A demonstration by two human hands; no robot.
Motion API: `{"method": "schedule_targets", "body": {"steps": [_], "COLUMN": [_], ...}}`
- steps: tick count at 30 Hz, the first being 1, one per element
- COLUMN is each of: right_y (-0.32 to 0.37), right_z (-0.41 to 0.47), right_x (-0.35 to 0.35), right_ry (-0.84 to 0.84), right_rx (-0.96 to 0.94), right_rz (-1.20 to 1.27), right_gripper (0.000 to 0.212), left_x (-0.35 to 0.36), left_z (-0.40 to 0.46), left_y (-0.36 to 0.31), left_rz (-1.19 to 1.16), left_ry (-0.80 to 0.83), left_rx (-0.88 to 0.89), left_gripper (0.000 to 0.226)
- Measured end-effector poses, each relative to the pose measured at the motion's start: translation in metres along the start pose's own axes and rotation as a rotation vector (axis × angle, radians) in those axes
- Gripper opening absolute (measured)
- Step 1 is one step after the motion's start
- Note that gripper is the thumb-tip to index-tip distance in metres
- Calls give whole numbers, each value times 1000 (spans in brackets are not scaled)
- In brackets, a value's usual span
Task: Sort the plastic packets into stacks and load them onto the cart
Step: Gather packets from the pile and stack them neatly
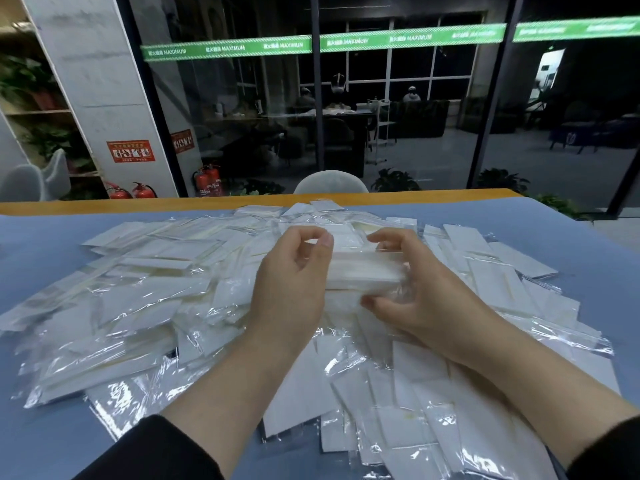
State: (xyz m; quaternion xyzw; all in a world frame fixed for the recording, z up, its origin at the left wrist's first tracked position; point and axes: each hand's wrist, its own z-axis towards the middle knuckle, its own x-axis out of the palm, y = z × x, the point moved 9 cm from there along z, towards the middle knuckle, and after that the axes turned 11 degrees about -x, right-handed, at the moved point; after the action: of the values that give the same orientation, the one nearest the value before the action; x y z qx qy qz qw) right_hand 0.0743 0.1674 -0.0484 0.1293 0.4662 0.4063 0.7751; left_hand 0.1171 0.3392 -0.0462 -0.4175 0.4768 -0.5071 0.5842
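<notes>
Squarely at the middle of the view, a small stack of plastic packets is held between both hands, raised a little above the heap. The left hand closes on the stack's left end, thumb and forefinger curled toward each other at its top edge, the back of the hand turned to the camera. The right hand grips the right end, fingers arched over the top and the thumb pressed in under the lower edge, so the packets sit pinched from both sides. Both forearms reach in from the bottom of the frame, each ending in a black sleeve.

Under and around the hands spreads a loose pile of packets, clear wrappers with white contents, lying overlapped at all angles and catching glare. The pile covers most of the blue tabletop, which shows bare along the left side and at the far right; the forearms rest across its near part and hide the packets beneath them. A wooden edge runs along the table's far side.

Beyond the table stands the rounded back of a pale chair. Behind that is a dark glass wall crossed by a green banner strip, with dim reflections in it. At the left, red fire extinguishers stand by a white pillar, and shelves with plants fill the far left corner
</notes>
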Motion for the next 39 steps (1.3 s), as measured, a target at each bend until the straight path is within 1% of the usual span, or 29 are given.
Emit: {"method": "schedule_targets", "body": {"steps": [2, 4, 6, 9, 11, 13, 14, 15, 17, 18, 19, 22, 24, 25, 28, 30, 32, 33, 35, 39], "right_y": [0, -5, -7, 0, 2, 1, 1, 1, 3, 2, 3, 3, 1, -1, -1, 8, 13, 13, 12, -8], "right_z": [0, -3, -4, -1, 0, 0, 0, -1, 0, 0, 0, 1, 1, 0, 0, 8, 24, 32, 51, 84], "right_x": [3, 6, 3, -9, -21, -31, -32, -31, -23, -19, -16, -12, -11, -15, -30, -29, -14, -5, 14, 52], "right_ry": [42, 96, 82, -15, -121, -213, -229, -225, -187, -175, -171, -171, -183, -212, -250, -179, 3, 106, 262, 433], "right_rx": [5, 51, 65, 5, 12, 31, 39, 52, 73, 83, 90, 91, 78, 78, 83, 88, 119, 131, 132, 180], "right_rz": [34, 52, 37, 9, 113, 258, 309, 351, 429, 457, 475, 538, 578, 525, 151, -27, -181, -263, -390, -447], "right_gripper": [54, 39, 32, 32, 30, 25, 22, 21, 22, 24, 26, 33, 48, 53, 44, 46, 58, 67, 82, 109], "left_x": [2, 8, 11, 8, 2, 2, 4, 8, 15, 18, 21, 20, 8, -1, -42, -74, -96, -102, -107, -106], "left_z": [0, 0, -2, -5, -1, 4, 6, 6, 4, 2, 0, -2, 4, 8, 22, 27, 28, 28, 29, 31], "left_y": [-1, 3, 2, -8, -8, -2, 3, 8, 13, 14, 11, -2, -6, -5, 2, 10, 20, 25, 28, 32], "left_rz": [21, 94, 136, 98, 41, -115, -190, -242, -326, -376, -434, -604, -719, -763, -801, -773, -746, -723, -673, -600], "left_ry": [27, 89, 127, 156, 156, 209, 242, 273, 316, 339, 369, 405, 326, 248, -62, -276, -425, -471, -498, -483], "left_rx": [13, -2, -13, 27, -8, -102, -157, -211, -283, -293, -288, -249, -248, -251, -226, -242, -297, -332, -374, -391], "left_gripper": [12, 21, 31, 35, 50, 62, 61, 52, 24, 17, 17, 30, 33, 34, 19, 10, 8, 10, 11, 10]}}
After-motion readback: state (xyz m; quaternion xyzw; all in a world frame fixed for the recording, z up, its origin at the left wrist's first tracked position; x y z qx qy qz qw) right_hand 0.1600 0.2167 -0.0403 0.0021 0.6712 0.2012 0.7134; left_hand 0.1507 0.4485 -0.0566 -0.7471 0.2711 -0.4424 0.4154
